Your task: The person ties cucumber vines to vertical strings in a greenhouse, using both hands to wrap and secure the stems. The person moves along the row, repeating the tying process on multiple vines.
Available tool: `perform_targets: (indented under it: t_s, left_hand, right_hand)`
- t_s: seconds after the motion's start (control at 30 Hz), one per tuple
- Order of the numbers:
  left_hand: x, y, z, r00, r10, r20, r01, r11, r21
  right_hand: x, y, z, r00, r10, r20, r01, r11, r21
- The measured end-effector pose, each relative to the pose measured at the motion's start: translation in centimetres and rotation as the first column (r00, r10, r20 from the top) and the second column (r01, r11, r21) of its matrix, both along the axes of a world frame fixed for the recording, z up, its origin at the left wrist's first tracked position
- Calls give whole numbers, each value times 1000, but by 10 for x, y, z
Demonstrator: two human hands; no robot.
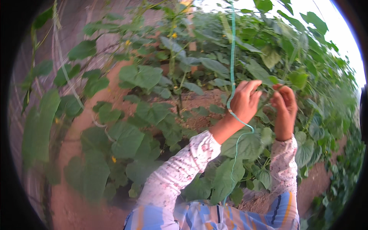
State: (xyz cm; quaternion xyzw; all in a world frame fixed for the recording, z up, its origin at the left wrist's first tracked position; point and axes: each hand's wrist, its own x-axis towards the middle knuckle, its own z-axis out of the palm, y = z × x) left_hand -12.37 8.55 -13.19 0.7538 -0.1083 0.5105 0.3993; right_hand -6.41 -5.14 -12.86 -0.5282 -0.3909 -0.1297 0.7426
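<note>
My left hand (245, 100) is raised among the plants, its back towards me and its fingers bent forward. Its palm side is hidden, so whether it grips anything is unclear. A turquoise twine (233, 54) hangs from above, passes along the left wrist and trails in a loose curl down to my lap. Close by on the right, my right hand (286, 110) pinches a thin green vine stem between thumb and fingers. Young light-green leaves (298, 79) stand just beyond its fingertips. Broad leaves of what looks like a cucumber vine (244, 145) spread below both hands.
Dense vines with small yellow flowers (174, 35) fill the row ahead. A pale string (66, 76) droops at the left, in front of a greyish sheet wall (73, 26). Bare brown soil (74, 146) runs along the left, and more foliage (342, 169) lines the right.
</note>
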Motion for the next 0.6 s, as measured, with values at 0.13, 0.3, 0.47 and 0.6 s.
perform_targets:
  t_s: [0.13, 0.3, 0.47, 0.6]
  left_hand:
    - [-20, 5, 26, 518, -831, 201, 733, 310, -606]
    - [-77, 27, 13, -174, -756, 631, 723, -533, -440]
    - [-152, 94, -60, -222, -776, 590, 822, -474, -315]
    - [-220, 130, -118, 659, -742, 124, 536, 347, -769]
  right_hand:
    - [9, -2, -11, 1000, -23, -18, 23, 1000, 4]
    - [-8, 4, -16, 990, -135, 49, 136, 991, -12]
    - [-63, -22, -20, 919, -386, 77, 379, 921, 95]
    - [-102, -27, -49, 915, -403, 3, 401, 911, 95]
